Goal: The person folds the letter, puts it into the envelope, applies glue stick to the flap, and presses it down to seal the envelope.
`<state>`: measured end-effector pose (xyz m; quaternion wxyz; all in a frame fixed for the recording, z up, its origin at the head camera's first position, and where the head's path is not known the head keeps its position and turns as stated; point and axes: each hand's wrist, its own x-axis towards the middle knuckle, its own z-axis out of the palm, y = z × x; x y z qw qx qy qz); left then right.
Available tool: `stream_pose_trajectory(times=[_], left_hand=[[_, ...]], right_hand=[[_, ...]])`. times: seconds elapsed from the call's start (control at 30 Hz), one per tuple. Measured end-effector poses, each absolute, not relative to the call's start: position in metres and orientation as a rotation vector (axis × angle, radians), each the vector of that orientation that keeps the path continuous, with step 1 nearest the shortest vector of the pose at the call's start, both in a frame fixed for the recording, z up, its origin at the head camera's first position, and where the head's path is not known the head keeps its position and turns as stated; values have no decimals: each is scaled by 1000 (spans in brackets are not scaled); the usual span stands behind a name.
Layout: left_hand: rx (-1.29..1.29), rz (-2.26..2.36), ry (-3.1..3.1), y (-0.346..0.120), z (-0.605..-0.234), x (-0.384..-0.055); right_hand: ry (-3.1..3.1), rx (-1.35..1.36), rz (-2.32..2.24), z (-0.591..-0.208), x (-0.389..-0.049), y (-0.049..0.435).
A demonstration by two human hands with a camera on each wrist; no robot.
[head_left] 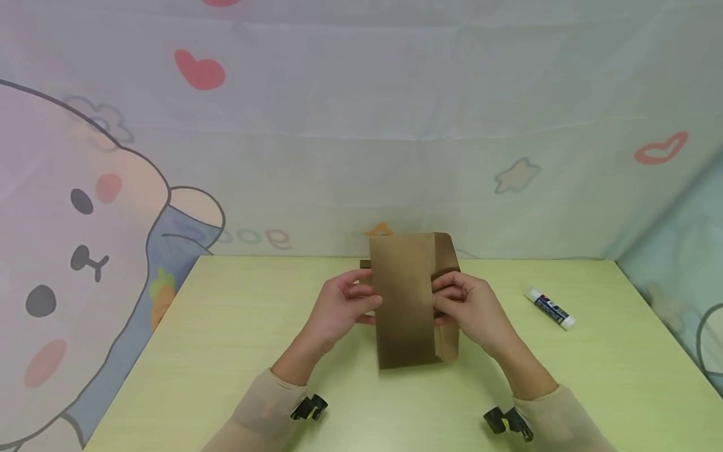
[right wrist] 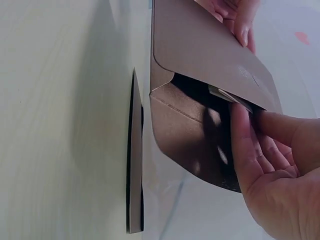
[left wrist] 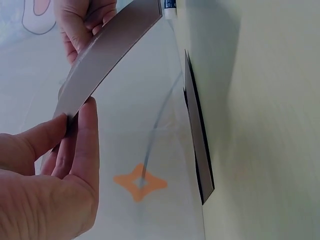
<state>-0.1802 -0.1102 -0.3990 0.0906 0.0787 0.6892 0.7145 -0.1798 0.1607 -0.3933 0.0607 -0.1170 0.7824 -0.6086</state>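
Observation:
A brown paper envelope (head_left: 403, 301) stands tilted up between the two hands, its mouth and flap (right wrist: 185, 130) toward the right. My left hand (head_left: 347, 304) grips the left edge, thumb in front and fingers behind. At the mouth, my right hand (right wrist: 280, 165) has its index fingertip inside and its thumb by the front panel's edge. It pinches a pale folded paper (right wrist: 230, 96), whose ends show at the fingertips; the rest is hidden inside the envelope. Behind, a second brown envelope (left wrist: 197, 125) lies flat on the table, mostly covered in the head view.
A glue stick (head_left: 550, 307) with white ends lies on the pale yellow table (head_left: 226, 351), right of the hands. A printed cloth (head_left: 350, 125) with a cartoon animal and hearts hangs behind the table's far edge. Small black cameras (head_left: 309, 408) sit at both wrists.

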Motion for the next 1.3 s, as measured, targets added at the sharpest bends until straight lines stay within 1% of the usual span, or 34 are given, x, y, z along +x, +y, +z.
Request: stream_pose_trajectory(times=[0.13, 0.4, 0.5, 0.63, 0.8, 0.93, 1.13, 1.3], left_hand=[[232, 2140, 2045, -110, -400, -181], [144, 2237, 2072, -109, -401, -184], [75, 2295, 2072, -112, -401, -185], [-46, 2400, 2022, -115, -401, -186], [-97, 2556, 1834, -114, -402, -184], [-92, 2580, 1729, -110, -407, -182], [-103, 2571, 1686, -111, -406, -183], [-231, 2577, 1805, -126, -396, -187]], right_hand=[[2411, -372, -1820, -393, -179, 160], [2548, -489, -1741, -389, -179, 161], [2705, -454, -1691, -386, -179, 165], [2829, -319, -1631, -385, -181, 171], [2449, -210, -1821, -395, -185, 170], [2162, -176, -1961, -404, -187, 164], [2145, -108, -2011, -403, -191, 162], [2193, -115, -1953, -398, -193, 171]])
